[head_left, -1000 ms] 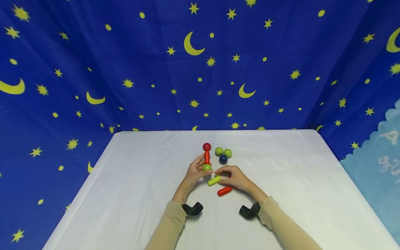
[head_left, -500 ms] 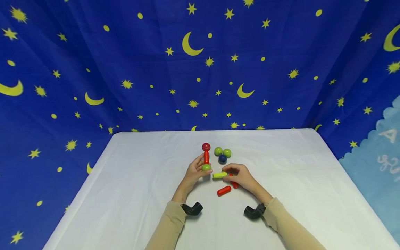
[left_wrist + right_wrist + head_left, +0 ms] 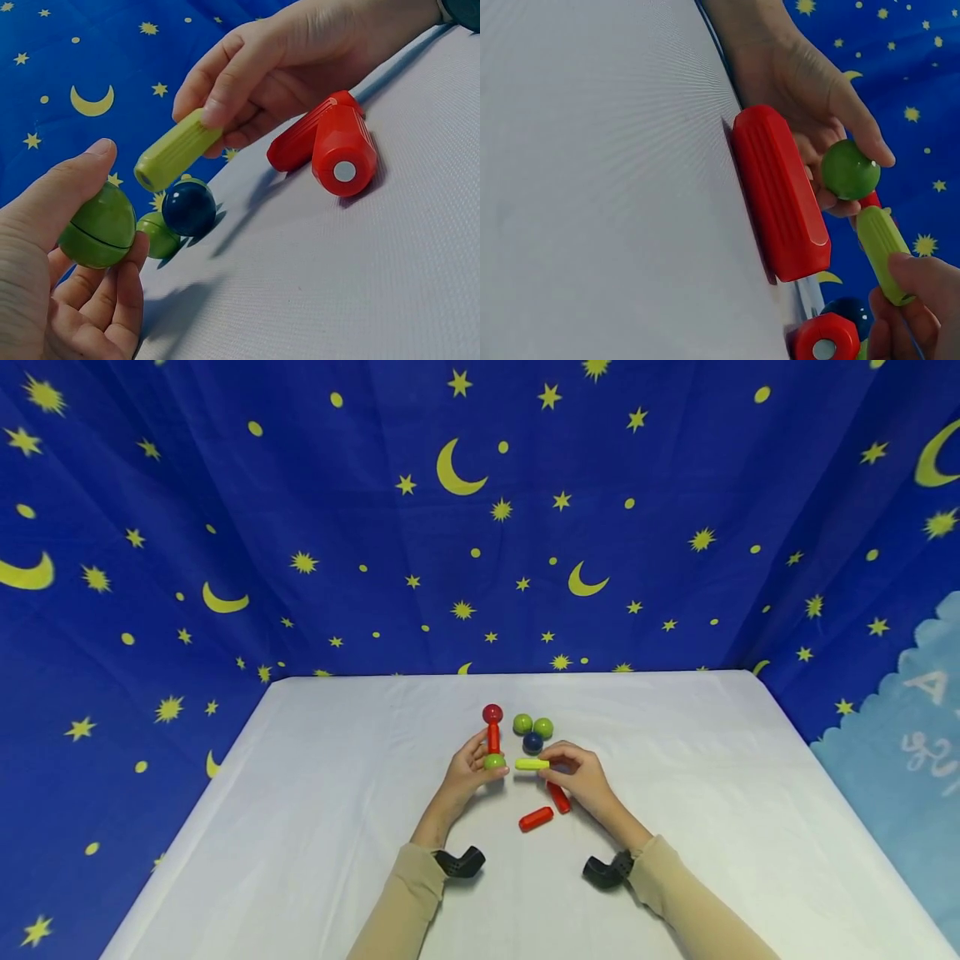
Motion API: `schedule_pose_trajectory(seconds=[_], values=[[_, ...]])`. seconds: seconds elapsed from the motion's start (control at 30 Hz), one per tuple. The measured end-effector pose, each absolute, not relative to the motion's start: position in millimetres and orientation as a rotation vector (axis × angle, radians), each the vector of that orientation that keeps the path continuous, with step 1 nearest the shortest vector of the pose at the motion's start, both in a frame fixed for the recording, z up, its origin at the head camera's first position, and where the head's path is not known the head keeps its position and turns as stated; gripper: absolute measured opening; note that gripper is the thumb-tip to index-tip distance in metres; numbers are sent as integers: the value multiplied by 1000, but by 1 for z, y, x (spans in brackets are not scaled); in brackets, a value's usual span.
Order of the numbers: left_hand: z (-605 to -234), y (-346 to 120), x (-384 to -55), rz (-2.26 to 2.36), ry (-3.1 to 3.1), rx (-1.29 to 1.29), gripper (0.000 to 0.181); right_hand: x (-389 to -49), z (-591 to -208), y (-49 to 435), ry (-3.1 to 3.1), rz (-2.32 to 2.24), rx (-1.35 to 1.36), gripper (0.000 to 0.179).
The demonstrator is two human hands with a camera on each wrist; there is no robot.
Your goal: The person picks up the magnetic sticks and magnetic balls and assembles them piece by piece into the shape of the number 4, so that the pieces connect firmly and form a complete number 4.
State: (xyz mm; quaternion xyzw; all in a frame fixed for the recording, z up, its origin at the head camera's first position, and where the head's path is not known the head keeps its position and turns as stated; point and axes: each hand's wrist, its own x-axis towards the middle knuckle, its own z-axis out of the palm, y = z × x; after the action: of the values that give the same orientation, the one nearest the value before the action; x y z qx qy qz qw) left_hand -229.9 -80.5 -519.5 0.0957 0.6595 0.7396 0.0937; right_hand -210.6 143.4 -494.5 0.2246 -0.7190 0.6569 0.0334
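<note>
My left hand (image 3: 467, 775) grips a green ball (image 3: 495, 762) between thumb and fingers. A red rod (image 3: 493, 737) joins that ball to a red ball (image 3: 492, 713) at its far end. In my right hand (image 3: 582, 774), thumb and fingertips pinch a yellow-green rod (image 3: 532, 764) by one end. Its free end points at the green ball, with a small gap between them. The left wrist view shows this rod (image 3: 176, 150) held above the table, near the green ball (image 3: 103, 225).
Two loose green balls (image 3: 522, 723) and a dark blue ball (image 3: 532, 742) cluster beyond the hands. Two red rods lie on the white table (image 3: 337, 827): one red rod (image 3: 536, 819) nearer me, another red rod (image 3: 558, 797) below my right hand. A starry blue cloth hangs behind.
My right hand has lifted the yellow-green rod away from me and turned it level, toward the green ball's height. A second red rod has come into fuller view. The left hand stays nearly still.
</note>
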Motion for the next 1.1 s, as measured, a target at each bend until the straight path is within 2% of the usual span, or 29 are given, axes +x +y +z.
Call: schedule_pose_trajectory(seconds=[0.6, 0.87, 1.1], values=[[-516, -79, -229, 2150, 1971, 282, 82, -207, -491, 134, -2170, 2007, 746, 21], [-495, -80, -219, 2140, 1952, 307, 82, -206, -490, 134, -2206, 1972, 743, 22], [-511, -79, -227, 2154, 1972, 293, 82, -205, -488, 134, -2207, 1968, 740, 22]])
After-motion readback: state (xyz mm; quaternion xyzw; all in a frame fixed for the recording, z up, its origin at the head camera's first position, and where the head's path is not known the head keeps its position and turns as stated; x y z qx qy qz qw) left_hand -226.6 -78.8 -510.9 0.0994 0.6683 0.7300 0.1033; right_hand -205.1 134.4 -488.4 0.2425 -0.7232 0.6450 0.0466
